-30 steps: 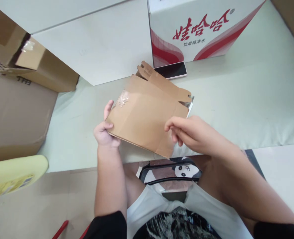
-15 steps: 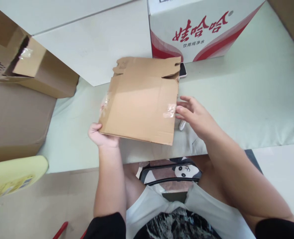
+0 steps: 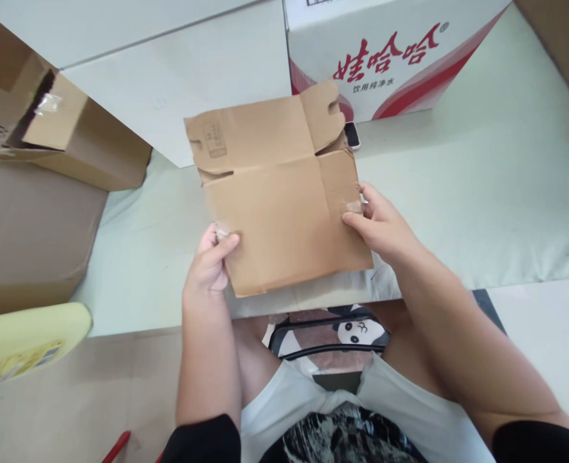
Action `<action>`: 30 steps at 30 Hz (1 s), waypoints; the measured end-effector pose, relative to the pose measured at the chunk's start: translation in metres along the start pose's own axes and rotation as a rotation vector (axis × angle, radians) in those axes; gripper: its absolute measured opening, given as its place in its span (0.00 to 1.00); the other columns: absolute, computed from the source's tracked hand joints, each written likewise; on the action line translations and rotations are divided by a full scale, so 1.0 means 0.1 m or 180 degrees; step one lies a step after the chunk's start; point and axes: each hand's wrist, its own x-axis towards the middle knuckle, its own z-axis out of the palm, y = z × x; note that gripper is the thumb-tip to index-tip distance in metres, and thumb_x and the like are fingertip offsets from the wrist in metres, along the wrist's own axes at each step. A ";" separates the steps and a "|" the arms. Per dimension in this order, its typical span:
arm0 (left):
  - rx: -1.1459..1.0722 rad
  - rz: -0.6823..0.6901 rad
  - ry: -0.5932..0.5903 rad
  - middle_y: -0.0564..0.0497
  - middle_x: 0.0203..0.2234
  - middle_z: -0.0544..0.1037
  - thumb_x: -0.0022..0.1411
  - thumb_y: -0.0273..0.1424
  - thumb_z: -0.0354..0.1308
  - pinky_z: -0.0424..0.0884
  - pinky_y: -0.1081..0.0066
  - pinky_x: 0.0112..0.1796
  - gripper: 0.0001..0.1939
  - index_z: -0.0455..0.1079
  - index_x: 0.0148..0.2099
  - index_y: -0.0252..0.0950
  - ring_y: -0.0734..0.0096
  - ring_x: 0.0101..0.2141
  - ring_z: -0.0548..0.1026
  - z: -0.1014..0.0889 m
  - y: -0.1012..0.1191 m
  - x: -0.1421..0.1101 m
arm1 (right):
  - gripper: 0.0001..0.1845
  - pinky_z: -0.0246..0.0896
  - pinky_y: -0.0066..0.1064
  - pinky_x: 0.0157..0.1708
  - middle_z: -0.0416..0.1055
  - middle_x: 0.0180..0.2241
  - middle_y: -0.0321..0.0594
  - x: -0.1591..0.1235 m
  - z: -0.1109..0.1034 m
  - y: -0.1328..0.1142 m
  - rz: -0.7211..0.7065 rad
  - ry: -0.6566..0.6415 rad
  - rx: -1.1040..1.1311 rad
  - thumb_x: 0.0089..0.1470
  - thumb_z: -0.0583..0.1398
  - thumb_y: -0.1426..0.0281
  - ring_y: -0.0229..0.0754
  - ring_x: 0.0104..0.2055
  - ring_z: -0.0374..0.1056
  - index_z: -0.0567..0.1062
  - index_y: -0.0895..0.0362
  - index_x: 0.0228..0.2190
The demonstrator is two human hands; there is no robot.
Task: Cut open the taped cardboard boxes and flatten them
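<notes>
A flattened brown cardboard box (image 3: 279,218) is held up in front of me, tilted, over the pale green cloth. Its flaps at the far end have slots and torn-looking edges, and a small printed stamp shows on the left flap. My left hand (image 3: 211,260) grips the left edge, thumb on the near face beside a strip of clear tape. On the opposite edge, my right hand (image 3: 385,222) pinches the cardboard, thumb on top near another piece of clear tape. The fingers behind the cardboard are mostly hidden on both sides.
Behind the cardboard stand a white panel (image 3: 182,96) and a white-and-red carton (image 3: 385,71). A phone (image 3: 352,136) lies by the carton's base. Brown cardboard boxes (image 3: 96,141) are at the left, with a yellow rounded object (image 3: 33,341) below them. The pale green cloth (image 3: 487,193) covers the table.
My right hand, earlier with fingers apart beside the right edge, now grips it. My left hand has moved up along the left edge. The flattened box has turned, and its far flaps show more widely.
</notes>
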 end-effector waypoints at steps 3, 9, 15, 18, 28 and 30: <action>0.0080 0.0002 0.0220 0.49 0.34 0.85 0.37 0.34 0.81 0.84 0.63 0.42 0.29 0.76 0.43 0.38 0.58 0.34 0.85 0.01 -0.03 0.03 | 0.25 0.67 0.31 0.32 0.76 0.30 0.31 0.00 0.00 -0.05 0.0157 0.0002 0.0177 0.40 0.62 0.71 0.42 0.33 0.73 0.75 0.49 0.45; 0.0033 0.0102 0.0380 0.49 0.36 0.85 0.37 0.32 0.80 0.83 0.66 0.40 0.28 0.75 0.42 0.38 0.59 0.36 0.85 -0.02 -0.01 0.05 | 0.14 0.46 0.25 0.20 0.67 0.22 0.30 0.01 -0.04 -0.08 0.0447 0.0075 0.0838 0.38 0.63 0.69 0.31 0.21 0.57 0.79 0.54 0.33; 0.0066 0.0051 0.0187 0.47 0.36 0.85 0.40 0.33 0.79 0.83 0.61 0.44 0.28 0.74 0.43 0.39 0.52 0.41 0.85 -0.03 -0.06 0.06 | 0.14 0.67 0.30 0.34 0.77 0.29 0.35 -0.09 -0.06 0.00 0.0009 0.0105 0.0006 0.45 0.70 0.59 0.40 0.34 0.73 0.79 0.54 0.31; 0.0034 0.0037 0.0038 0.46 0.35 0.85 0.40 0.35 0.78 0.83 0.58 0.46 0.28 0.73 0.44 0.39 0.47 0.45 0.85 0.00 -0.08 0.04 | 0.14 0.69 0.34 0.37 0.78 0.28 0.37 -0.15 -0.07 0.06 -0.0124 0.0219 -0.0363 0.46 0.70 0.58 0.44 0.36 0.75 0.79 0.54 0.30; -0.0845 0.0136 -0.0248 0.45 0.38 0.85 0.47 0.36 0.61 0.81 0.51 0.51 0.10 0.72 0.33 0.38 0.43 0.55 0.80 0.09 0.06 -0.03 | 0.12 0.68 0.36 0.33 0.78 0.28 0.36 -0.15 -0.01 0.19 -0.0360 0.0783 -0.0438 0.48 0.69 0.58 0.44 0.32 0.73 0.79 0.51 0.30; -0.0848 0.0133 -0.0251 0.44 0.37 0.84 0.47 0.34 0.63 0.81 0.51 0.50 0.10 0.73 0.34 0.37 0.42 0.54 0.81 0.07 0.06 -0.05 | 0.12 0.69 0.37 0.35 0.79 0.30 0.36 -0.15 0.02 0.21 -0.0445 0.0757 -0.0426 0.49 0.69 0.58 0.44 0.32 0.73 0.80 0.51 0.31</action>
